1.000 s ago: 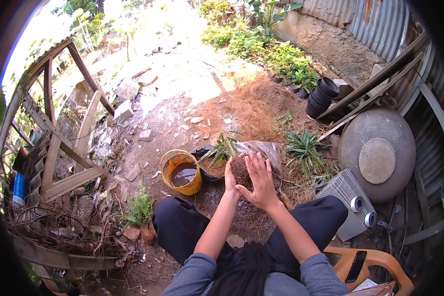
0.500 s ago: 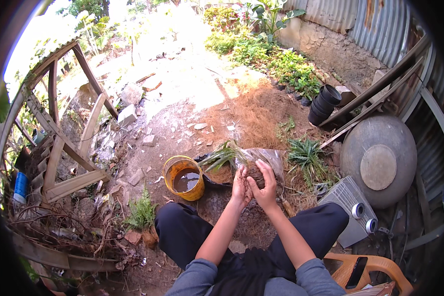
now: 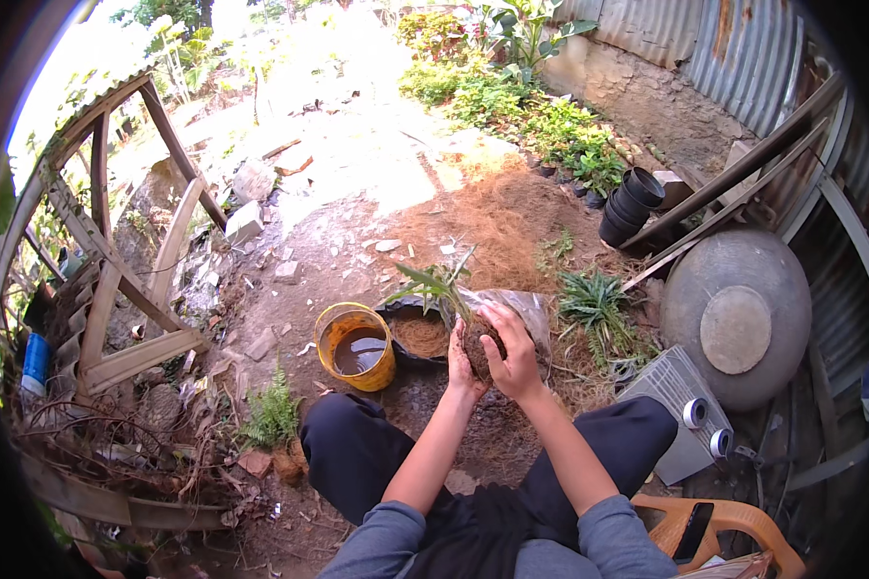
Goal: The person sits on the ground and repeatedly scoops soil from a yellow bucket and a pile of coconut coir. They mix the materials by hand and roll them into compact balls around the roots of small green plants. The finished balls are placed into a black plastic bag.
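Note:
Between my two hands is a plant point(image 3: 434, 286) with long green leaves and a dark brown, rounded root ball point(image 3: 480, 349). My left hand point(image 3: 462, 367) presses on the ball's left side, palm inward. My right hand point(image 3: 515, 353) cups its right side, with the thumb across the near face. Just left of the ball lies a black container point(image 3: 403, 353) with brown fibre inside, partly hidden by the leaves. Farther left stands a yellow bucket point(image 3: 367, 378) holding murky brown water. Behind my right hand lies a crumpled clear plastic sheet point(image 3: 529, 307).
Loose green plants point(image 3: 596, 304) lie to the right, near stacked black pots point(image 3: 631, 206) and a large round grey vessel point(image 3: 777, 309). A grey slatted box point(image 3: 681, 425) is beside my right knee. A wooden frame point(image 3: 145, 362) and rubble are at left; brown fibre point(image 3: 483, 227) covers the ground ahead.
The plant has turned in my hands: its leaves stand more upright and more of the root ball shows. My hands are farther apart around it, uncovering the black container.

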A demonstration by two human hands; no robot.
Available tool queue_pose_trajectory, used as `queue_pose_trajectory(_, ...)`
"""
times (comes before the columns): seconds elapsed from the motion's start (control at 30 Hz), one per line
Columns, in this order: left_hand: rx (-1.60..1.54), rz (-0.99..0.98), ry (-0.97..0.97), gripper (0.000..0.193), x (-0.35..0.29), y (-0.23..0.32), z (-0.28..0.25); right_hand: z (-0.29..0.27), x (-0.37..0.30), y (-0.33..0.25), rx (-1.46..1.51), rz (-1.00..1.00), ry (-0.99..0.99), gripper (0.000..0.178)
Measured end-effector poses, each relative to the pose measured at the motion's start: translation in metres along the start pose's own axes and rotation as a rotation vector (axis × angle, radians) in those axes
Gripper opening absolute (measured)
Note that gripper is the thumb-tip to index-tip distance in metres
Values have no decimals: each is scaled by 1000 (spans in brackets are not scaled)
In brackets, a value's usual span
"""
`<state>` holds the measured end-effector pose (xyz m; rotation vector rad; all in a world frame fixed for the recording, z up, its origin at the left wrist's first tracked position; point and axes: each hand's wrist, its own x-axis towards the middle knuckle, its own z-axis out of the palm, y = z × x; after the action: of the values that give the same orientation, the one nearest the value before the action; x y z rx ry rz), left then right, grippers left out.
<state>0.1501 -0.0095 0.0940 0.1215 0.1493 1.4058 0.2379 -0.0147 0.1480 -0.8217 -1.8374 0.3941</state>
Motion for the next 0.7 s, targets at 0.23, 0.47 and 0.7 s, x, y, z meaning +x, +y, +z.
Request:
queue_pose_trajectory(0.23,94,12,9,45,2,-1,4,10,-9,11,50,50,-54,33)
queue_pose_trajectory(0.47,216,23,130,57,-3,1,1,26,-28,21,333,415,324,47)
queue_pose_trajectory(0.7,329,40,252,50,-4,1,11,16,-27,18,207,294,192,43)
